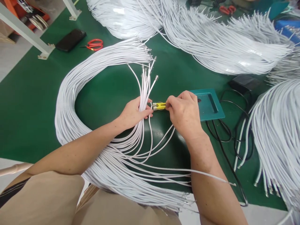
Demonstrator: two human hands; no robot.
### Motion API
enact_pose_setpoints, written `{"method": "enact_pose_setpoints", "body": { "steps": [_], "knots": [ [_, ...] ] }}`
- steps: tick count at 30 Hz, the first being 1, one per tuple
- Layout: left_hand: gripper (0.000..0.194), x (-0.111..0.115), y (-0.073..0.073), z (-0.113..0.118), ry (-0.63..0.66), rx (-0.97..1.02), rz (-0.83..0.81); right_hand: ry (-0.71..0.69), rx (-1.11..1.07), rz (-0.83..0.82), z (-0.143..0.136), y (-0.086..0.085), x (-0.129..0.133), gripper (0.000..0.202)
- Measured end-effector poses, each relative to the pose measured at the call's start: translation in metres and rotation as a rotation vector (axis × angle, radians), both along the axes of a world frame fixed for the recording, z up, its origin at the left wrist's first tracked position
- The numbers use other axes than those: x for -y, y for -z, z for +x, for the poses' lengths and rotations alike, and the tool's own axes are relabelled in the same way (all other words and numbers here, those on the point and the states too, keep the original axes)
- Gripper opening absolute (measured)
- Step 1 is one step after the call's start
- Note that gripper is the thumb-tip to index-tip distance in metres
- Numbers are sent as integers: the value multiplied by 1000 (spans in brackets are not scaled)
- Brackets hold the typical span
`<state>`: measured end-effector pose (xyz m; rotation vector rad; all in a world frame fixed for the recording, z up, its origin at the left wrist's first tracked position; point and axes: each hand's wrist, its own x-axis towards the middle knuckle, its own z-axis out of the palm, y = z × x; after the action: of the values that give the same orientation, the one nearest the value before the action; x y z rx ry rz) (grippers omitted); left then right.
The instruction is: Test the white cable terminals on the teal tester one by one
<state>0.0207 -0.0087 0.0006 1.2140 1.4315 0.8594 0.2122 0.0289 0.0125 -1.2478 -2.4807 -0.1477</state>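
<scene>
My left hand point(133, 114) is closed around a small bunch of white cables point(144, 90), whose metal-tipped ends stick up past the fingers. One cable end point(151, 107) lies by its fingertips, against the metal tip of a small yellow tool point(160, 106). The fingers of my right hand point(184, 111) pinch the other side of that tool; its exact kind is unclear, as the hand covers part of it. A large curved bundle of white cables point(67, 93) loops on the green table around my left forearm, ends loose at the front.
Beside my right hand is a teal tray-like device point(212, 117) with black cords point(220, 140). Red-handled scissors point(95, 44) and a black phone point(71, 40) lie at back left. More white cable bundles point(222, 43) fill the back and right point(278, 115). A metal frame leg point(28, 28) stands left.
</scene>
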Motion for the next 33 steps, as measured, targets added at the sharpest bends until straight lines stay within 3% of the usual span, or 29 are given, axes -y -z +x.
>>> {"method": "enact_pose_setpoints", "body": {
  "steps": [9,11,15,20,22,24,27,29,31,33],
  "knots": [
    [35,-2,5,3,3,-52,10,19,-1,-50,0,-7,4,17],
    [35,-2,6,3,0,-48,12,103,-34,-11,3,-9,4,15],
    [35,-3,6,0,18,-13,-3,364,-57,79,12,-3,1,32],
    [39,-2,2,-9,14,43,-46,384,-48,79,16,3,-3,35],
    [43,-1,0,-12,2,47,-36,329,-133,96,13,-2,0,32],
    [47,-1,-2,-14,2,65,-26,175,-258,54,5,-9,6,27],
    [45,-1,-3,-15,9,110,-26,-250,-355,-188,-12,-17,19,22],
    [39,-2,-3,-17,11,129,-36,-455,-246,-354,-24,-18,28,22],
    [37,-3,-2,-19,9,138,-44,-486,-55,-433,-32,-18,37,25],
    [37,-4,-1,-21,3,139,-47,-382,108,-487,-37,-18,42,29]
  ]
}}
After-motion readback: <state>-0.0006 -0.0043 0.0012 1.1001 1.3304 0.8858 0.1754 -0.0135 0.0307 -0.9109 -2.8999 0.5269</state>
